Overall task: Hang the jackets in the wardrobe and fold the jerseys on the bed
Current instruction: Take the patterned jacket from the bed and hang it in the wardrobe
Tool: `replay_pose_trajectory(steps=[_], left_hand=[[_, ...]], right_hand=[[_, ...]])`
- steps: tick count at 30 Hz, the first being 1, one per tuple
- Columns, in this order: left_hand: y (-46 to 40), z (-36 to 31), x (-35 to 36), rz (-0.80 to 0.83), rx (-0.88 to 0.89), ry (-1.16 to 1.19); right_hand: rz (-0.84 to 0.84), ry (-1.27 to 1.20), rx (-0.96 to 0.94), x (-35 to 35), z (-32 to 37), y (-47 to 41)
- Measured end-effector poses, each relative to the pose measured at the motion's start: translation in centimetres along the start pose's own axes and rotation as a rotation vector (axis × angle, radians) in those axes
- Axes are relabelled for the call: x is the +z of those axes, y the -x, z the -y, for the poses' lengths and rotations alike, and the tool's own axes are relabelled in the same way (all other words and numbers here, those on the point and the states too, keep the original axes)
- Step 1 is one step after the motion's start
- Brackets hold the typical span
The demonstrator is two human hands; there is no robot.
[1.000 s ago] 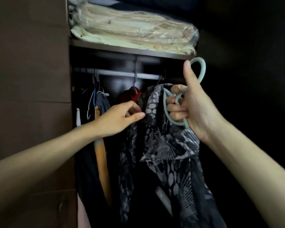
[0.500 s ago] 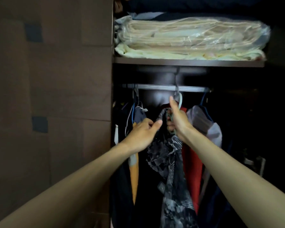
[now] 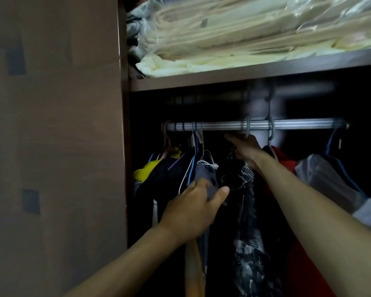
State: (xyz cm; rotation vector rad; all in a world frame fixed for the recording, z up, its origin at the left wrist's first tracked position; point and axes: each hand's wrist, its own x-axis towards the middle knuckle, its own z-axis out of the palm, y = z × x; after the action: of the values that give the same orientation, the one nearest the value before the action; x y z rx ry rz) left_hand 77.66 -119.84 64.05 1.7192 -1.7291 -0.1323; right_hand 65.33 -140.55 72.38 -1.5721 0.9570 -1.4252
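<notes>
A black-and-grey patterned jacket (image 3: 247,221) hangs in the dark wardrobe from a pale green hanger (image 3: 247,127), whose hook sits over the metal rail (image 3: 298,124). My right hand (image 3: 245,150) is closed around the hanger just under the rail, at the jacket's collar. My left hand (image 3: 193,209) is lower and to the left, its fingers pressed against a dark grey garment (image 3: 204,174) beside the jacket, thumb pointing towards the jacket's edge.
Several other clothes hang on the rail: yellow and dark ones (image 3: 150,170) at left, a red one (image 3: 285,159) and a plastic-covered one (image 3: 328,176) at right. A shelf (image 3: 223,76) above holds cream bedding in plastic (image 3: 234,35). The brown wardrobe door (image 3: 56,136) stands at left.
My right hand has raised the hanger and its hook now sits over the rail. My left hand has dropped lower onto the neighbouring clothes. The view has moved closer in.
</notes>
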Motion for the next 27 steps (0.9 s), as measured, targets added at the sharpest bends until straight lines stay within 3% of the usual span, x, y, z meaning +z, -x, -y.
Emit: replay_pose_trajectory(steps=[7, 14, 21, 27], left_hand=[[0.6, 0.5, -0.2, -0.061, -0.003, -0.139], [1.1, 1.7, -0.7, -0.110, 0.020, -0.154], [2.1, 1.8, -1.5, -0.058, 0.113, -0.057], [5.4, 1.0, -1.8, 0.043, 0.224, 0.019]], right_hand=[[0.142, 0.309, 0.073, 0.9, -1.0, -1.9], [-0.012, 0.131, -0.004, 0.3, -0.8, 2.5], [-0.011, 0.045, -0.091, -1.8, 0.4, 12.4], [0.021, 0.114, -0.015, -3.9, 0.4, 23.0]])
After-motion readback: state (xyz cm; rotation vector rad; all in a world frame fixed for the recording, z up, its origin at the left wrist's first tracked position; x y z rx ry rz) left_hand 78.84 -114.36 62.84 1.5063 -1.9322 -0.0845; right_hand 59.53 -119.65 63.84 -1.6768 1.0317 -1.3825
